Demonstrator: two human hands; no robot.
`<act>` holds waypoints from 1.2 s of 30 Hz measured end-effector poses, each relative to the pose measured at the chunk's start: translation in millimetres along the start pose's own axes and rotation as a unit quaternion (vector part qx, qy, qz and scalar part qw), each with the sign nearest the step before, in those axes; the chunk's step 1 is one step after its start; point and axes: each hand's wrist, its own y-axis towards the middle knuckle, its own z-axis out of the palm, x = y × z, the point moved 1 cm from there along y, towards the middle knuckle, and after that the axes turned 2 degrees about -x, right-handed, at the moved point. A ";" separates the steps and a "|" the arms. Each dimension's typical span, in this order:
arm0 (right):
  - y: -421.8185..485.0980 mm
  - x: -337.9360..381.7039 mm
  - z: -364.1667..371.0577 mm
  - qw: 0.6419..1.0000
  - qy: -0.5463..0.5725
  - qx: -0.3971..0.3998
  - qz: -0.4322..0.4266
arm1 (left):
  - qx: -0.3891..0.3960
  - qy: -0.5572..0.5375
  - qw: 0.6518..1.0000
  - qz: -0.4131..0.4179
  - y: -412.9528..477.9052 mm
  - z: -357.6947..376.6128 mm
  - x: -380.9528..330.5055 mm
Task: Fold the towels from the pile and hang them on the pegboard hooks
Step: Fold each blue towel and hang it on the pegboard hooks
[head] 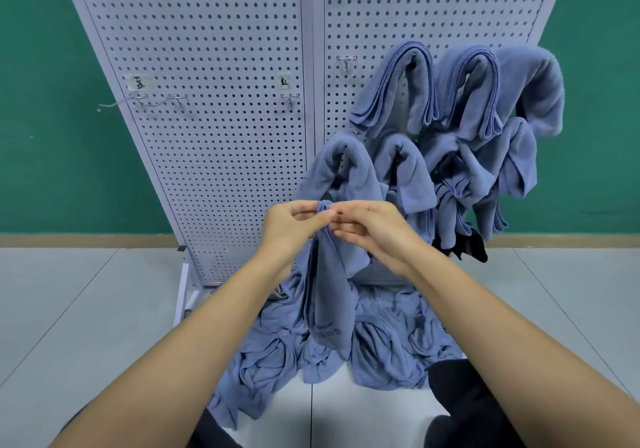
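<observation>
Blue microfibre towel (329, 295) is held up in front of white perforated metal pegboard (214, 157), top edge bunched between both hands. Edge is pinched by left hand (287, 229), thumb and curled fingers closed on cloth. Same edge is gripped by right hand (377, 233), fingers curled round it, just beside left. Rest of towel is hung straight down, lower end seen over crumpled pile of blue towels (388, 337) on grey tiled floor (86, 309). Folded blue towels (540, 94) are draped over hooks on right panel. Bare metal hook (347, 61) is seen left of them.
</observation>
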 end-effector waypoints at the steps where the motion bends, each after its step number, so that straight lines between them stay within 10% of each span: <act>1: -0.6 2.6 -3.4 1.000 0.007 0.008 -0.005 | -0.001 -0.009 1.000 -0.005 0.7 -2.2 0.4; 9: 3.4 7.5 -38.3 0.933 -0.334 0.022 -0.131 | 0.065 -0.115 0.991 -0.007 -0.1 -20.5 -12.1; 36: 20.2 3.5 -26.2 0.870 -0.459 0.070 -0.164 | 0.106 0.079 0.983 0.127 16.3 -18.2 -2.0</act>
